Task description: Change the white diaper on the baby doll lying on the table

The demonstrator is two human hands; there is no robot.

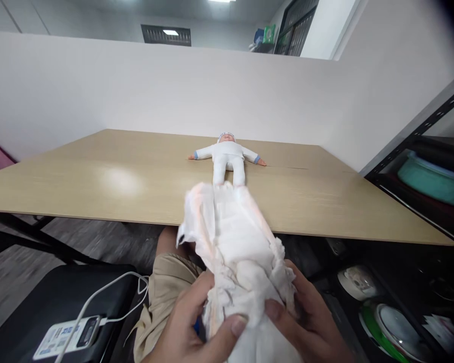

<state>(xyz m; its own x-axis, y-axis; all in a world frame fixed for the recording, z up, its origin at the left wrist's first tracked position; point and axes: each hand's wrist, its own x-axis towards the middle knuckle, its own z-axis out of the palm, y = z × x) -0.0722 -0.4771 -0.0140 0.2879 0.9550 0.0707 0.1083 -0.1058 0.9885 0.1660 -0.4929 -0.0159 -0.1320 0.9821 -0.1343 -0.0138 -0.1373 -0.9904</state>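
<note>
Both of my hands hold a crumpled white diaper [234,242] in front of my lap, its far end lifted over the near edge of the table. My left hand [196,327] grips its lower left side with the thumb pressed across the front. On the lower right side, my right hand [306,317] clasps it the same way. A baby doll [227,156] in a white suit and cap lies on its back on the wooden table [98,176], arms spread, feet pointing toward me. The doll's feet are hidden behind the diaper.
A black chair or case [53,297] sits at lower left with a phone [68,335] and a white cable [109,290] on it. A black shelf rack [419,141] at right holds a teal basin [435,179] and bowls [393,322]. White partition walls stand behind the table.
</note>
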